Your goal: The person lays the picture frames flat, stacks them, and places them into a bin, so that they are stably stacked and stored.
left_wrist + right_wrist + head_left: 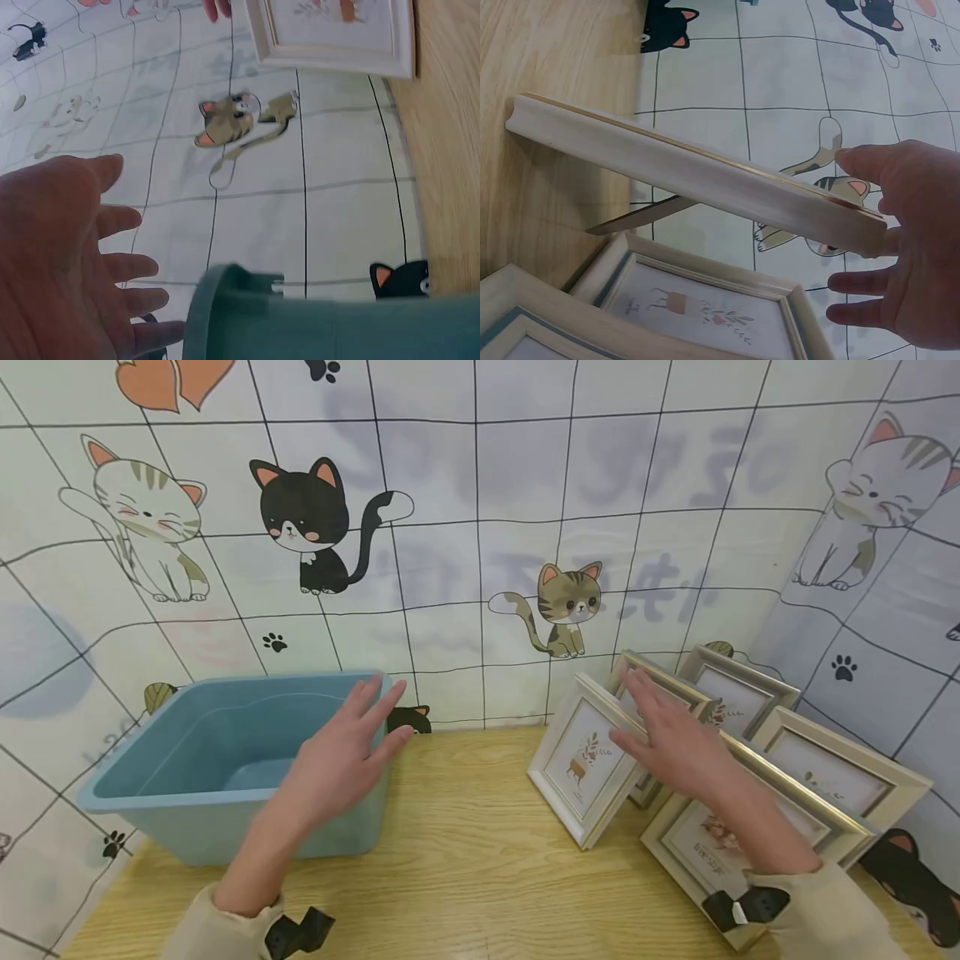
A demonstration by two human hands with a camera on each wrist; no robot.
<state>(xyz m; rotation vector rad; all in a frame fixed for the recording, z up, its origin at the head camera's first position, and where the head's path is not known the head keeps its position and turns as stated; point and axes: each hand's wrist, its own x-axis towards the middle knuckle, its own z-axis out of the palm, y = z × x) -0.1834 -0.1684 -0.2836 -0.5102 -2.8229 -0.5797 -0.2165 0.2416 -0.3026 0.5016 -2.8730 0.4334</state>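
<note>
In the head view my left hand (337, 760) hovers at the right end of a blue plastic bin (187, 831), fingers extended and holding nothing. The left wrist view shows that palm (52, 255) beside the bin's rim (201, 319). My right hand (678, 743) is beside the upper edge of a white picture frame (588, 747), which leans back on the wood table. Seen from the right wrist, the fingers (859, 282) are straight and spread near that frame's end (847, 225); whether they touch it I cannot tell.
Several more picture frames lean in the right corner: a gold-edged one (701, 852), a grey one (738, 693), and a cream one (832, 768). Cat-print sheeting (450, 568) covers the walls behind. Wood tabletop (465, 827) lies between bin and frames.
</note>
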